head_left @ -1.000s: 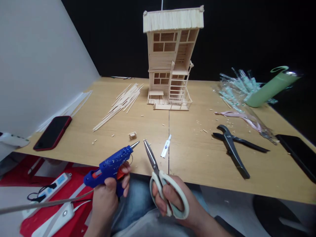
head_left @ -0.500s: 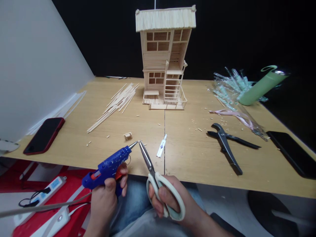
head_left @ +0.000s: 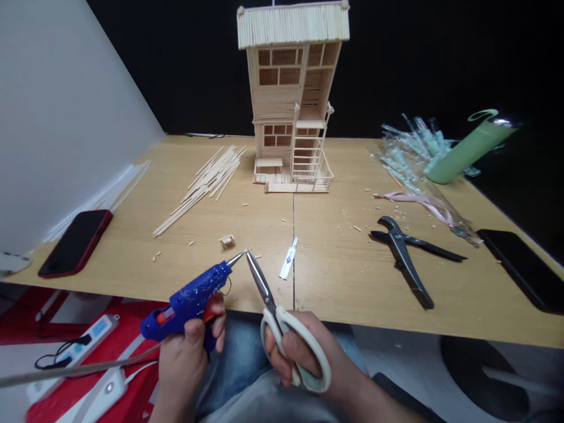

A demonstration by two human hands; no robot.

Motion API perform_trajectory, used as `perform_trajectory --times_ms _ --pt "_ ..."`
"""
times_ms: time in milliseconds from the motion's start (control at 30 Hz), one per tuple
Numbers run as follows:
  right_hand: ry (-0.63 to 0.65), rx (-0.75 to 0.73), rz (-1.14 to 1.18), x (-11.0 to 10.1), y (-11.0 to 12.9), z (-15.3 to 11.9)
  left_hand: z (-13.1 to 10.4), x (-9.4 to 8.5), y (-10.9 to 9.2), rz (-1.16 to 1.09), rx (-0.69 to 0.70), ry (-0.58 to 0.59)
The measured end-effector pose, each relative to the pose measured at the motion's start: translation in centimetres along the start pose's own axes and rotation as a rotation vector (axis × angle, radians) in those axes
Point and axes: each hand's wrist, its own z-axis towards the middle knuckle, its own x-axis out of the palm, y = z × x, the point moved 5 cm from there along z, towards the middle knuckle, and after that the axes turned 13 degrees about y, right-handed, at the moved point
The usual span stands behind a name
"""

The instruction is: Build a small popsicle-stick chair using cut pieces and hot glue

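My left hand (head_left: 187, 349) is wrapped round a blue hot glue gun (head_left: 187, 302), fingers at its red trigger, nozzle pointing up and to the right. In my right hand (head_left: 304, 346) are scissors (head_left: 268, 299) with cream handles; their blades look closed. The blade tips meet the glue gun's nozzle tip, or come very near it, above the table. Whether a tiny piece sits between the tips is too small to tell. Just beyond lies a small wooden piece built of sticks (head_left: 227, 241). A two-storey stick house (head_left: 277, 100) with a ladder stands at the back.
Loose wooden sticks (head_left: 202, 188) lie left of the house. A short white printed strip (head_left: 288, 258) lies mid-table. Pliers (head_left: 399, 258), a black phone (head_left: 524, 270), a green bottle (head_left: 469, 150) and plastic wrappers (head_left: 414, 150) are on the right. A red-cased phone (head_left: 76, 242) and power strips (head_left: 83, 346) are left.
The glue gun has shifted slightly left and down, with its nozzle still at the scissor tips. The camera view has tilted a little. Both hands keep their grip.
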Motion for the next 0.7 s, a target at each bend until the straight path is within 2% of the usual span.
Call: perform_trajectory --times_ms 700 --pt "0.028 0.006 0.026 0.09 0.11 0.09 -0.04 -0.23 0.08 0.017 0.024 0.004"
